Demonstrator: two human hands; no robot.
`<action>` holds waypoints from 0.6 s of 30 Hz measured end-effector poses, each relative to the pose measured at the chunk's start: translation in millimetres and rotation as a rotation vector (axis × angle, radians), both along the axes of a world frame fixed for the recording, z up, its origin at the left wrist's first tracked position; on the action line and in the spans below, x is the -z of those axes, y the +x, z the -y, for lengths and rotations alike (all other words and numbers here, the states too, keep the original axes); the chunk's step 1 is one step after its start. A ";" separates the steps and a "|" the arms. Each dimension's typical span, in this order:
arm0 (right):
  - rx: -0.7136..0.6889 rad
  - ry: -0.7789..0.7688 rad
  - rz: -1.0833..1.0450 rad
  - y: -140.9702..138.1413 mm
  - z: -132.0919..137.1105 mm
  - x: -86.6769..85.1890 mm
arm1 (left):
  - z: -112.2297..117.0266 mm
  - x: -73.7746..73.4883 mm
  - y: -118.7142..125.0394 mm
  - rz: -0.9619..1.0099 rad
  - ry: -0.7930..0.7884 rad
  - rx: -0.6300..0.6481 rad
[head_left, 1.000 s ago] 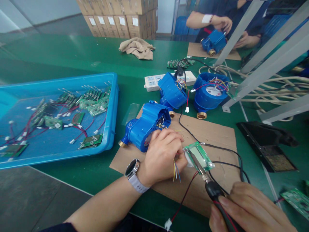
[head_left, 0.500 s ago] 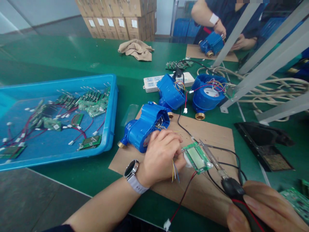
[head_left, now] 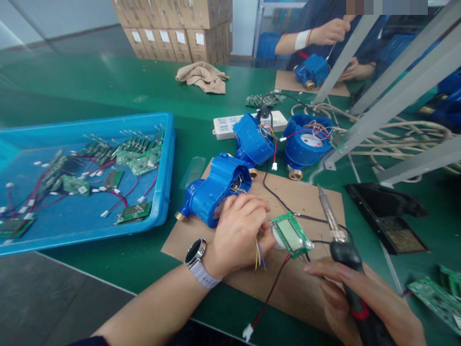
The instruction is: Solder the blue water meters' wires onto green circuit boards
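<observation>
My left hand (head_left: 240,235), wearing a watch, is closed at the left edge of a green circuit board (head_left: 292,235) with a small display and a white part beneath it. Thin coloured wires (head_left: 260,254) hang below these fingers. A red-and-black lead (head_left: 268,300) with a white plug trails from the board. Just behind the hand, a blue water meter (head_left: 219,190) lies tilted, its housing open. My right hand (head_left: 370,298) holds a soldering iron (head_left: 347,257), tip upward and apart from the board; one finger stretches towards the board's lower right corner.
A blue tray (head_left: 167,192) of wired boards stands left. Two more meters (head_left: 254,139) sit near a white power strip (head_left: 225,127). Grey metal posts (head_left: 382,101), coiled cable and a black soldering-iron stand (head_left: 389,216) are right. Across the table, a co-worker's hands (head_left: 333,32) work over another meter.
My right hand has turned the soldering iron more upright, its tip moving right and up, away from the board. One finger now reaches towards the board. My left hand stays nearly still.
</observation>
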State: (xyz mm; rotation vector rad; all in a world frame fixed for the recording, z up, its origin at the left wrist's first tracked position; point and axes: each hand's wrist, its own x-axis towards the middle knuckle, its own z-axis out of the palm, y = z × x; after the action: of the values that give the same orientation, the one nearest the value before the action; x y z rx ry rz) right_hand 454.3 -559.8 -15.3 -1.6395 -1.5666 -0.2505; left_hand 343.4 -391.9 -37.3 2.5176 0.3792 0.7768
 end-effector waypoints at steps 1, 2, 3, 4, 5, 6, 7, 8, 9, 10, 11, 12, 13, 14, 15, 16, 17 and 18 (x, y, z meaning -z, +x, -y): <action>-0.010 -0.001 0.017 -1.6 -2.3 0.2 | -0.1 -0.2 -0.2 -0.003 0.002 0.002; -0.019 0.000 0.040 -3.5 -4.5 1.1 | -0.2 -0.5 -0.4 -0.004 0.004 0.004; -0.019 -0.002 0.059 -5.8 -6.6 2.6 | -0.3 -0.8 -0.7 -0.006 0.004 0.008; -0.022 -0.006 0.076 -8.3 -8.7 4.5 | -0.3 -1.2 -1.1 -0.011 0.001 0.012; -0.023 -0.002 0.086 -10.9 -11.0 6.4 | -0.3 -1.8 -1.4 -0.015 -0.003 0.015; -0.032 0.001 0.091 -13.5 -13.5 8.3 | -0.3 -2.5 -1.7 -0.020 -0.006 0.017; -0.046 0.013 0.093 -16.3 -16.2 9.8 | -0.2 -3.3 -2.1 -0.025 -0.007 0.016; -0.065 0.033 0.094 -19.1 -19.1 10.9 | -0.1 -4.2 -2.4 -0.036 -0.007 0.015; -0.088 0.050 0.095 -22.0 -22.0 11.6 | -0.1 -5.1 -2.7 -0.050 -0.006 0.015; -0.107 0.066 0.095 -25.1 -24.9 11.9 | 0.0 -5.7 -3.0 -0.066 -0.002 0.014; -0.119 0.074 0.094 -28.1 -27.7 11.9 | 0.0 -6.1 -3.3 -0.082 0.003 0.014; -0.131 0.075 0.096 -31.1 -30.1 11.6 | 0.0 -6.1 -3.6 -0.094 0.009 0.011; -0.139 0.075 0.101 -33.8 -32.3 11.1 | -0.1 -5.7 -4.0 -0.099 0.017 0.010; -0.143 0.067 0.108 -36.0 -34.1 10.4 | -0.1 -5.0 -4.3 -0.096 0.029 0.007; -0.142 0.053 0.115 -37.8 -35.6 9.6 | -0.1 -4.1 -4.6 -0.089 0.042 0.006; -0.139 0.047 0.125 -38.9 -36.6 8.7 | -0.1 -3.1 -5.0 -0.083 0.053 0.012; -0.133 0.042 0.135 -39.5 -37.2 8.0 | -0.1 -2.2 -5.5 -0.073 0.065 0.014; -0.125 0.043 0.147 -39.5 -37.4 7.7 | -0.2 -1.3 -6.2 -0.071 0.079 0.021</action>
State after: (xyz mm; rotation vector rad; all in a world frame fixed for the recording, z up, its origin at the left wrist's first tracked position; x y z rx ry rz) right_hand 414.7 -522.4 -23.1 -1.5119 -1.7545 -0.3423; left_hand 337.2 -391.7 -36.0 2.6245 0.3515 0.7092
